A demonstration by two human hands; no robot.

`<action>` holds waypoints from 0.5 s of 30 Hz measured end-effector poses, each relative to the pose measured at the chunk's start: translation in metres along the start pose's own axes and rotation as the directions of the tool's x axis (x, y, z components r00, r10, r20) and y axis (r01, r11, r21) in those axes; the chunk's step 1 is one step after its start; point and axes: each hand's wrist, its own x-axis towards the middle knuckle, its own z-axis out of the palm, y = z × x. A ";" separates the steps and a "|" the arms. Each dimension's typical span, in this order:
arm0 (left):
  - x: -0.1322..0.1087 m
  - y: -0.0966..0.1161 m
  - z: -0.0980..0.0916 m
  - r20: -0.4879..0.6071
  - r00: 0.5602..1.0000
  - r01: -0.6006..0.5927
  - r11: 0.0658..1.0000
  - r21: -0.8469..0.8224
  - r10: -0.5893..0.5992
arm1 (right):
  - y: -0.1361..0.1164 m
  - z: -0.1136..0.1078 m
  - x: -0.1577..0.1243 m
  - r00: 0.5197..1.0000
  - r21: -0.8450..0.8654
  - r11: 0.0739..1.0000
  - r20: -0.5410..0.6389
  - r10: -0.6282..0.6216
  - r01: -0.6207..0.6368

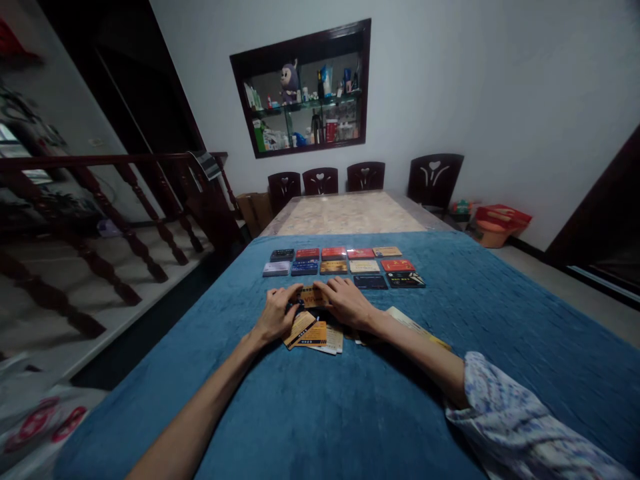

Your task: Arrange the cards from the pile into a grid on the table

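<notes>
Here, a rectangular golden-brown card [314, 297], dark-printed, left fingers [292, 292] and right fingers [326, 289] pinching its opposite ends.

A gold-brown rectangular printed card [314, 297] is held at frame centre, gripped at its left end by the bare left hand [275, 313] and at its right end by the bare right hand [349, 303]. Loose orange-and-black printed cards [311, 335] are fanned just below. Multicoloured rectangular cards [334, 253] are laid in rows above the hands, on a blue fabric cloth [285, 420]. A dark-framed wall niche [365, 80] is noted at upper centre; a dark red wooden railing [100, 161] is seen at left.
</notes>
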 end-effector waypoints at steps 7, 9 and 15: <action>-0.001 0.006 -0.002 0.005 1.000 -0.005 1.000 -0.009 0.005 | 0.004 0.003 0.000 0.999 0.003 1.000 -0.032 0.005 -0.005; -0.001 0.008 -0.004 0.006 1.000 -0.004 1.000 -0.002 0.004 | 0.005 0.004 0.001 0.999 0.004 1.000 -0.037 0.003 -0.003; 0.000 0.014 -0.007 0.031 0.999 -0.010 0.999 0.037 0.009 | 0.006 -0.001 0.001 0.999 0.015 1.000 -0.039 0.009 -0.009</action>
